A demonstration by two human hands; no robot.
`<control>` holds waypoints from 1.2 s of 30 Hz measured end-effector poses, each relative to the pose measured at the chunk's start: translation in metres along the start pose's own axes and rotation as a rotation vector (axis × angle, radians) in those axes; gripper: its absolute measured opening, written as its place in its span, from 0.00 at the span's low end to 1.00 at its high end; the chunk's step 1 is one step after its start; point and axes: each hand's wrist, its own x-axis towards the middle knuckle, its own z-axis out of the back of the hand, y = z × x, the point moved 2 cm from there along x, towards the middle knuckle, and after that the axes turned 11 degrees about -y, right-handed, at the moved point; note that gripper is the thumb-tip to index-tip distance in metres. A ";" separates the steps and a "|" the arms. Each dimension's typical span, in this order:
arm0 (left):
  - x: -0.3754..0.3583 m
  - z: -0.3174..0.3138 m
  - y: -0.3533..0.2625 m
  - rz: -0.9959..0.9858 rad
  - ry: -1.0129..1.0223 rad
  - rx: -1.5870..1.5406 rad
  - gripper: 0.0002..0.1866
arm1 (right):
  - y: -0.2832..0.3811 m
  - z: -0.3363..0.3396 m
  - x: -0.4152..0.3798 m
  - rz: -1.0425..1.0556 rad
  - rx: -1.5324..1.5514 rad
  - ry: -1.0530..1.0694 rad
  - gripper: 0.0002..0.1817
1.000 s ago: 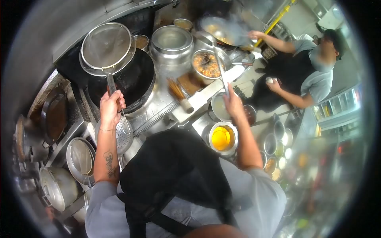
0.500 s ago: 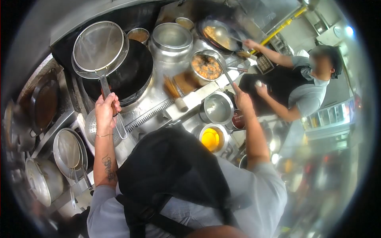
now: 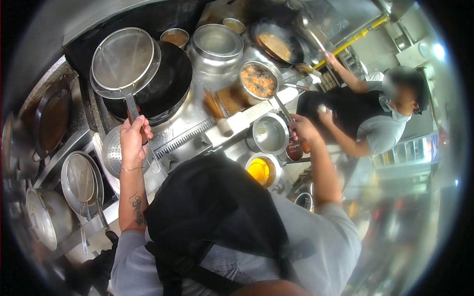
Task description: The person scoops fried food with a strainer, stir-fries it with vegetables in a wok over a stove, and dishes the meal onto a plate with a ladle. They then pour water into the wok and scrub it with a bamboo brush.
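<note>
On the left, my left hand (image 3: 134,134) is closed round the handle of a round mesh strainer (image 3: 122,58). A second wider strainer rim shows beneath it, and both are over a black wok (image 3: 173,74). My right hand (image 3: 304,128) grips a long-handled utensil (image 3: 283,107) with a wooden end. Its head is down in a metal pot (image 3: 276,74), among orange-brown pieces (image 3: 258,82) in bubbling liquid, so its kind is hidden. Below that pot, near my right wrist, stand a metal pot of clear liquid (image 3: 269,133) and a pot of yellow liquid (image 3: 258,170).
At right a co-worker stands by a second wok (image 3: 274,45) of food, holding a ladle (image 3: 316,39) and something white. A bundle of sticks (image 3: 214,104) lies on the counter. Strainers (image 3: 79,178) and a lidded pot (image 3: 47,219) are at lower left.
My right hand has moved down with the utensil, drawing its handle back and pushing the wooden end lower. The co-worker's ladle has lifted out of the wok. My left hand stays nearly still.
</note>
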 end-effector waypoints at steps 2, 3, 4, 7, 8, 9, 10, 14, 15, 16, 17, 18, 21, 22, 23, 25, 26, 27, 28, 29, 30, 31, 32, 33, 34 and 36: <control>0.000 0.000 0.000 -0.001 -0.008 0.000 0.03 | -0.001 0.007 0.009 -0.079 0.127 0.080 0.33; 0.000 0.000 0.000 -0.002 -0.008 0.002 0.03 | -0.002 0.008 0.012 -0.079 0.130 0.081 0.33; 0.000 0.000 -0.001 0.003 -0.010 0.002 0.03 | -0.005 0.009 0.015 -0.112 0.238 0.066 0.30; 0.001 -0.003 -0.001 0.007 -0.015 0.005 0.04 | -0.008 0.014 0.016 -0.180 0.422 0.083 0.25; 0.000 -0.002 -0.001 0.009 -0.025 0.010 0.04 | -0.008 0.015 0.016 -0.220 0.493 0.120 0.24; -0.001 -0.002 -0.001 0.005 -0.022 0.007 0.04 | -0.009 0.016 0.017 -0.213 0.494 0.119 0.24; -0.001 -0.002 0.000 0.009 -0.019 0.013 0.04 | -0.010 0.016 0.017 -0.242 0.564 0.166 0.22; 0.004 0.002 0.009 0.037 0.000 0.034 0.04 | -0.001 0.011 -0.003 -0.270 0.696 0.222 0.20; 0.006 0.002 0.012 0.037 0.003 0.033 0.04 | 0.000 0.010 -0.006 -0.268 0.697 0.220 0.20; 0.007 0.002 0.016 0.045 -0.002 0.041 0.04 | 0.000 0.009 -0.010 -0.266 0.728 0.227 0.19; 0.008 0.003 0.020 0.053 -0.009 0.049 0.04 | 0.000 0.008 -0.011 -0.264 0.758 0.235 0.18; 0.009 0.003 0.023 0.054 -0.009 0.051 0.04 | -0.003 0.008 -0.009 -0.266 0.759 0.235 0.18; 0.010 0.000 0.032 0.081 0.019 0.055 0.04 | -0.010 0.008 -0.007 -0.301 0.908 0.300 0.15; 0.010 0.000 0.035 0.092 0.035 0.063 0.04 | -0.007 0.008 -0.011 -0.324 0.962 0.304 0.12; 0.011 0.001 0.041 0.099 0.053 0.071 0.04 | -0.007 0.007 -0.015 -0.341 1.018 0.309 0.08; 0.019 0.001 0.053 0.124 0.046 0.073 0.03 | -0.007 0.008 -0.012 -0.334 1.041 0.319 0.07; 0.024 0.002 0.060 0.127 0.068 0.088 0.04 | -0.003 0.009 -0.013 -0.345 1.057 0.317 0.08; 0.026 -0.001 0.061 0.129 0.091 0.102 0.04 | 0.001 0.011 -0.013 -0.353 1.073 0.315 0.10; 0.025 -0.005 0.062 0.123 0.106 0.128 0.04 | 0.001 0.012 -0.009 -0.366 1.078 0.320 0.08; 0.025 -0.010 0.063 0.121 0.108 0.127 0.04 | 0.004 0.014 -0.008 -0.363 1.079 0.319 0.08; 0.023 -0.015 0.065 0.138 0.103 0.151 0.04 | 0.008 0.014 -0.011 -0.367 1.069 0.309 0.07; 0.022 -0.019 0.067 0.156 0.097 0.176 0.05 | 0.011 0.014 -0.012 -0.374 1.057 0.297 0.06; 0.023 -0.023 0.070 0.141 0.109 0.210 0.05 | 0.014 0.015 -0.012 -0.372 1.054 0.297 0.06; 0.023 -0.028 0.071 0.142 0.107 0.205 0.05 | 0.017 0.016 -0.012 -0.379 1.050 0.296 0.06; 0.023 -0.033 0.074 0.159 0.128 0.220 0.04 | 0.019 0.017 -0.012 -0.386 1.046 0.295 0.06; 0.024 -0.044 0.080 0.163 0.182 0.250 0.03 | 0.020 0.021 -0.012 -0.394 1.053 0.296 0.05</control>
